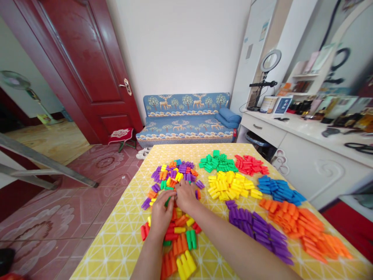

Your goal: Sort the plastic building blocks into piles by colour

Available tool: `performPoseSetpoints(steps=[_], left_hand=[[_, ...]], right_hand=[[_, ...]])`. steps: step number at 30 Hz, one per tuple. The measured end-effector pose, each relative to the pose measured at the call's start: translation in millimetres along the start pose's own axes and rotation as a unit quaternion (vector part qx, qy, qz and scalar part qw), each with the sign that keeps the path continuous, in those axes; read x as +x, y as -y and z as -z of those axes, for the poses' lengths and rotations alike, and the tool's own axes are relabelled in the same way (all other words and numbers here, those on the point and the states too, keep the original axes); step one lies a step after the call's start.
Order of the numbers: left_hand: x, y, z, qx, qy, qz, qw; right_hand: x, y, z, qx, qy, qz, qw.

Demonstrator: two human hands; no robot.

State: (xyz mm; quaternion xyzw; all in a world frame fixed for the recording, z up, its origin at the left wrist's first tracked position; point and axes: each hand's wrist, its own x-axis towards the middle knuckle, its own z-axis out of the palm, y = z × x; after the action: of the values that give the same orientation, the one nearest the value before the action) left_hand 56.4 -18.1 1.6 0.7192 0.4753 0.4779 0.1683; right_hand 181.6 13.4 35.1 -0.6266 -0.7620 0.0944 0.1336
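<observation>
Yellow tablecloth: both hands together pinch a green block, axis hidden.

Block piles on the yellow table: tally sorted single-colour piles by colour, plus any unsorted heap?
Green pile: 1
Red pile: 1
Yellow pile: 1
Blue pile: 1
Purple pile: 1
Orange pile: 1
Mixed heap, under the left hand and right hand: 1
Total: 7 piles, 6 sorted.
</observation>
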Motion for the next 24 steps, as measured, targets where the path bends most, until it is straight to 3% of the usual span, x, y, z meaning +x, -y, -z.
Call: performPoseSetpoints(steps=[7,13,18,20,24], left_hand=[[0.1,4.0,-1.8,0.011,-0.007,0.007,1.000],[-0.1,1.2,-0.4,0.005,-0.019,0.024,1.000],[-1.4,-3.9,3.1,-0.026,0.012,0.055,0.998],[-2.5,-4.9,4.2,-0.031,0.034,0.069,0.997],[-3.9,-5.8,4.6,-0.029,0.071,0.084,0.994]], right_hand=[[-7.1,1.2,0.3,0.042,-0.005,-0.008,0.999],[-18.9,0.7,-1.3,0.151,-0.039,-0.004,0.988],[-40.1,1.8,-9.3,0.390,-0.141,0.014,0.910],[-53.9,-0.5,-7.3,0.428,-0.176,0.015,0.887],[-88.8,-22.3,11.2,0.434,-0.237,-0.014,0.869]])
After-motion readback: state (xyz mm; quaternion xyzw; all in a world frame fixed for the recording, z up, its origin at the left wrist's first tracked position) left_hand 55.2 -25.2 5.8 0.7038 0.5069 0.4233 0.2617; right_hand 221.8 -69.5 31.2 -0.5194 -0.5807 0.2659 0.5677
